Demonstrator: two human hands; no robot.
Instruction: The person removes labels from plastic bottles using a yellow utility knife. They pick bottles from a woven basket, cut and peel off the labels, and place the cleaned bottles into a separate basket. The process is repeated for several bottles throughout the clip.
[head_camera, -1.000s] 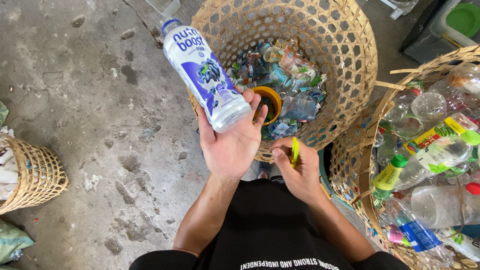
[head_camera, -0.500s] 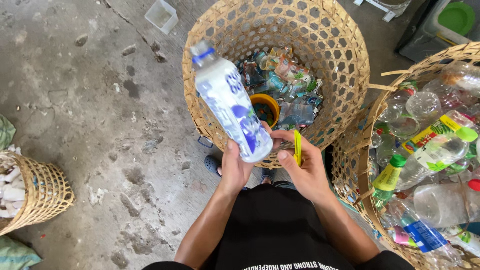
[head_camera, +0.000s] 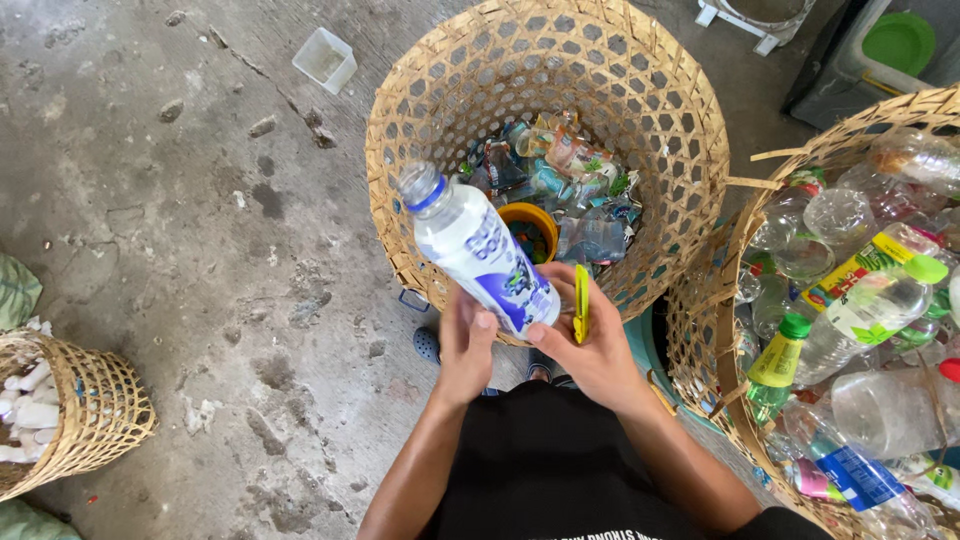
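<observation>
**Bottle and blade held close above the sorting baskets**

At the lower left of the frame a small woven basket (head_camera: 75, 415) of white pieces sits on the stained concrete floor (head_camera: 200, 200); a clear plastic cup (head_camera: 325, 60) lies at the upper left, well apart from the work. At centre, the left hand (head_camera: 465, 345) is clamped round the base of a white bottle with a blue label (head_camera: 478, 250), which tilts up and to the left with its neck uncapped; the right hand (head_camera: 595, 345) is closed on a yellow cutter (head_camera: 581, 303), its thumb touching the label. Behind them stands a large woven basket (head_camera: 650, 130) holding crumpled wrappers and an orange cup (head_camera: 530, 230); at the right edge a second basket (head_camera: 715, 330) is heaped with clear bottles. The risk, judged from this pose, is the cutter slipping on smooth, curved plastic toward the left fingers just beside it; a squeezed bottle could also buckle and twist out of the grip onto the floor rather than into either basket.
</observation>
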